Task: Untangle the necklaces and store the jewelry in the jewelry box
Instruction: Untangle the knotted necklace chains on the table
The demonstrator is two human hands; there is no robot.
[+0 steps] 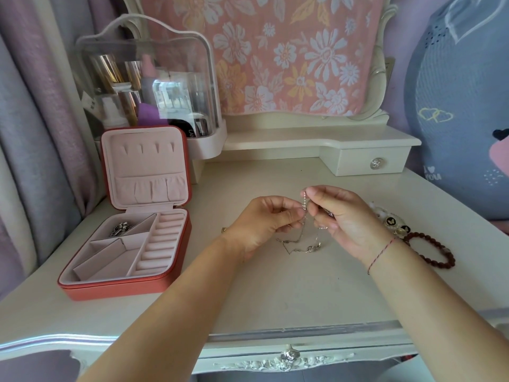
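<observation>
Thin silver necklaces (303, 245) hang tangled between both hands, their lower loops lying on the dressing table (289, 293). My left hand (264, 224) pinches the chain near its top. My right hand (341, 216) pinches the same chain just beside it, slightly higher. The red jewelry box (124, 288) stands open at the left, pink inside, with a silver piece (121, 228) in its back left compartment. A dark red bead bracelet (429, 250) and a bracelet with black and gold charms (391, 220) lie to the right of my right hand.
A clear cosmetics case (146, 78) with bottles stands behind the box. A small raised drawer (371, 161) sits at the back right. A small gold piece (223, 230) lies by my left wrist. A curtain hangs at the left, a large plush toy at the right.
</observation>
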